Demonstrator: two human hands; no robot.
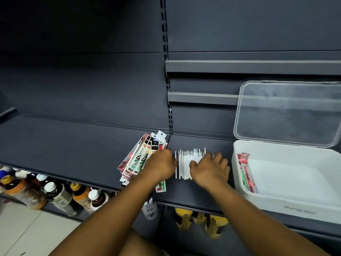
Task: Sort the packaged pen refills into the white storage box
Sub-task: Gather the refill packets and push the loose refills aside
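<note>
Left hand [162,164] and right hand [210,168] bracket the refill row [184,163].

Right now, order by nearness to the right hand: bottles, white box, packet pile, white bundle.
1. white bundle, gripped by the right hand
2. white box, just to its right
3. packet pile, left, past the left hand
4. bottles, lower shelf, far left

Two bare forearms, left [114,206] and right [258,215], uncovered from the wrist down to the lower edge of the view. Bare left hand [162,163] and bare right hand [210,169], both seen from the back, knuckles showing, fingertips slightly blurred. Between the arms, low down, a bare patch of leg [140,244].
</note>
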